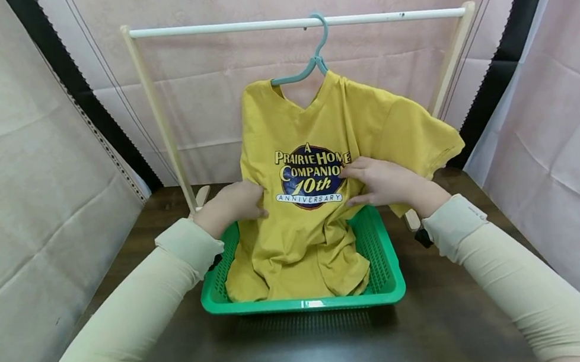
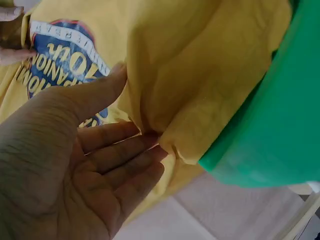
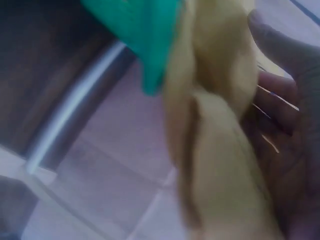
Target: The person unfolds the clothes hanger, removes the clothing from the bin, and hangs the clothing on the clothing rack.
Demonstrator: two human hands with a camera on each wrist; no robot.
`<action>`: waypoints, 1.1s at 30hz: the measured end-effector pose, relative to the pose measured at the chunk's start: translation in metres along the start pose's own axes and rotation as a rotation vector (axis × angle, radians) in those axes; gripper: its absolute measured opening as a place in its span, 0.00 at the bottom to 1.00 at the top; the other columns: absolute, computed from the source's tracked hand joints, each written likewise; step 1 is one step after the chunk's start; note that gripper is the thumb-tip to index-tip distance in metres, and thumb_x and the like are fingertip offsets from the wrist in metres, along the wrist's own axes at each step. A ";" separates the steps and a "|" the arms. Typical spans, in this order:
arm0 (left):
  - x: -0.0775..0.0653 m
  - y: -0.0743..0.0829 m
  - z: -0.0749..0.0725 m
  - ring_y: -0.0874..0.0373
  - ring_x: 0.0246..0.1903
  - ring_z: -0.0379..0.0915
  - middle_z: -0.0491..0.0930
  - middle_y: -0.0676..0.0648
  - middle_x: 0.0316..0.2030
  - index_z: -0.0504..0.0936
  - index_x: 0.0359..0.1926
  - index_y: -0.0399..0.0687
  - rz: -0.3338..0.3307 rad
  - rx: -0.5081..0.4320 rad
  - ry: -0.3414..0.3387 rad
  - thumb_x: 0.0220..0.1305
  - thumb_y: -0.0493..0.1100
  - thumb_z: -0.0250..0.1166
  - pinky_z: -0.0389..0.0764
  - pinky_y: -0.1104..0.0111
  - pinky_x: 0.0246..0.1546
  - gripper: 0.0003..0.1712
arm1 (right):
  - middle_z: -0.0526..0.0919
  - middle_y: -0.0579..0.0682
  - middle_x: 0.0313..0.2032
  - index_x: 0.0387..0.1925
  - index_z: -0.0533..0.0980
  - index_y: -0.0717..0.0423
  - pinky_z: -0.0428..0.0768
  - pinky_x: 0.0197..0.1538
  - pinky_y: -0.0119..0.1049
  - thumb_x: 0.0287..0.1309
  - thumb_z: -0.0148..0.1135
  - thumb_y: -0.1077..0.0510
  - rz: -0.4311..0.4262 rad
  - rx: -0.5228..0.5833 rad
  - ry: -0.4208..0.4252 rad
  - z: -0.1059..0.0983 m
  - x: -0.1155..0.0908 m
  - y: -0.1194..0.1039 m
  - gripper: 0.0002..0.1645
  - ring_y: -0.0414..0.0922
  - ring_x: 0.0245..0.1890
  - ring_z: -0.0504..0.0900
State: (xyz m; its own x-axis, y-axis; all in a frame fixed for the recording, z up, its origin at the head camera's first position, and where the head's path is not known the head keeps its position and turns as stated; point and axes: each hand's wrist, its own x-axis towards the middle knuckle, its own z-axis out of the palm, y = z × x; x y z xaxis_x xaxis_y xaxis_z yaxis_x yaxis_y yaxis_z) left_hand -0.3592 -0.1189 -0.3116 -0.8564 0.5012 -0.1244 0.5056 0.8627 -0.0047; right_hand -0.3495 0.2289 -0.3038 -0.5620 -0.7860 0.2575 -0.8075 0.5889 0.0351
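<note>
A yellow T-shirt [image 1: 307, 239] with a dark blue round print hangs from a blue hanger [image 1: 319, 52], its lower part bunched in a green basket [image 1: 304, 305]. My left hand [image 1: 241, 201] is at the shirt's left side; in the left wrist view its fingers [image 2: 122, 152] are fairly straight and touch the cloth, thumb apart. Beside the print, my right hand [image 1: 384, 181] touches the shirt's right side with thumb and fingers spread. The right wrist view is blurred, showing the right hand [image 3: 295, 115] beside yellow folds. The right sleeve juts out past that hand.
The hanger hooks over a white rail [image 1: 219, 29] on pale uprights [image 1: 156, 112] behind the basket. Everything stands on a dark brown table [image 1: 289, 360]. Pale fabric walls [image 1: 23, 146] enclose the back and sides.
</note>
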 end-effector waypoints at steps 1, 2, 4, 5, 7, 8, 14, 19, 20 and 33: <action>0.002 0.002 0.002 0.51 0.31 0.76 0.78 0.47 0.32 0.78 0.32 0.48 -0.012 0.013 -0.013 0.65 0.55 0.70 0.79 0.57 0.35 0.17 | 0.79 0.58 0.57 0.60 0.76 0.64 0.74 0.62 0.50 0.55 0.76 0.45 -0.004 -0.015 -0.010 0.004 -0.001 0.001 0.38 0.55 0.59 0.75; 0.003 0.003 0.003 0.51 0.32 0.76 0.79 0.47 0.34 0.78 0.33 0.49 -0.019 0.029 -0.019 0.65 0.55 0.70 0.79 0.57 0.36 0.17 | 0.78 0.59 0.58 0.61 0.76 0.64 0.73 0.63 0.50 0.54 0.77 0.46 -0.014 -0.024 -0.011 0.008 -0.001 0.001 0.39 0.55 0.60 0.74; 0.007 0.004 0.005 0.50 0.34 0.78 0.80 0.46 0.38 0.80 0.34 0.49 -0.042 0.057 -0.036 0.64 0.56 0.71 0.80 0.56 0.38 0.16 | 0.78 0.60 0.59 0.61 0.76 0.64 0.72 0.64 0.50 0.52 0.78 0.47 -0.036 -0.047 -0.002 0.013 -0.002 0.003 0.40 0.56 0.61 0.72; 0.008 0.004 0.006 0.49 0.36 0.78 0.81 0.45 0.40 0.82 0.35 0.48 -0.044 0.067 -0.040 0.64 0.55 0.71 0.81 0.55 0.39 0.16 | 0.78 0.60 0.59 0.61 0.76 0.64 0.72 0.64 0.50 0.52 0.79 0.48 -0.047 -0.062 0.006 0.016 -0.002 0.003 0.39 0.57 0.62 0.72; 0.012 0.003 0.006 0.47 0.42 0.79 0.82 0.43 0.46 0.85 0.43 0.46 -0.038 0.090 -0.040 0.63 0.54 0.72 0.81 0.55 0.43 0.17 | 0.79 0.60 0.58 0.60 0.78 0.63 0.73 0.64 0.49 0.52 0.79 0.51 -0.071 -0.094 0.028 0.020 -0.001 0.005 0.36 0.56 0.61 0.73; 0.013 0.003 0.005 0.46 0.44 0.79 0.82 0.41 0.48 0.85 0.48 0.45 -0.035 0.097 -0.041 0.63 0.52 0.72 0.81 0.54 0.45 0.19 | 0.80 0.59 0.57 0.59 0.79 0.62 0.73 0.63 0.49 0.53 0.78 0.53 -0.081 -0.107 0.042 0.021 -0.001 0.006 0.34 0.56 0.61 0.73; 0.019 0.000 0.000 0.46 0.45 0.79 0.82 0.41 0.47 0.84 0.47 0.43 0.002 0.102 -0.031 0.60 0.47 0.75 0.81 0.54 0.46 0.18 | 0.85 0.58 0.49 0.48 0.85 0.62 0.78 0.57 0.46 0.55 0.75 0.64 -0.145 -0.157 0.125 0.026 0.007 0.011 0.17 0.54 0.54 0.79; 0.020 -0.007 0.001 0.49 0.38 0.79 0.82 0.45 0.37 0.82 0.31 0.48 0.050 0.136 0.037 0.57 0.41 0.76 0.81 0.58 0.40 0.09 | 0.86 0.54 0.41 0.40 0.87 0.61 0.81 0.51 0.43 0.56 0.72 0.67 -0.151 -0.144 0.162 0.026 0.010 0.014 0.08 0.52 0.46 0.81; 0.020 -0.008 0.002 0.50 0.37 0.78 0.82 0.45 0.35 0.82 0.29 0.49 0.053 0.143 0.051 0.57 0.40 0.76 0.81 0.59 0.39 0.09 | 0.86 0.53 0.40 0.40 0.87 0.60 0.81 0.51 0.43 0.57 0.72 0.67 -0.147 -0.139 0.165 0.026 0.010 0.014 0.08 0.52 0.45 0.81; 0.013 -0.023 -0.008 0.53 0.38 0.81 0.86 0.50 0.37 0.90 0.33 0.54 0.089 0.105 0.105 0.64 0.44 0.72 0.82 0.61 0.42 0.02 | 0.84 0.51 0.38 0.40 0.85 0.57 0.81 0.45 0.43 0.62 0.65 0.67 -0.090 -0.050 0.201 0.013 0.002 0.019 0.07 0.48 0.40 0.81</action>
State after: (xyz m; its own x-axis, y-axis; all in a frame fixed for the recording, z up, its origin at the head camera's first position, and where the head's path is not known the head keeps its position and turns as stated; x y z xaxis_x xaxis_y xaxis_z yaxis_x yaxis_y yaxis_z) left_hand -0.3834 -0.1318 -0.3055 -0.8111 0.5844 -0.0251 0.5836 0.8055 -0.1030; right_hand -0.3687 0.2360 -0.3154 -0.4373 -0.7853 0.4383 -0.8399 0.5308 0.1132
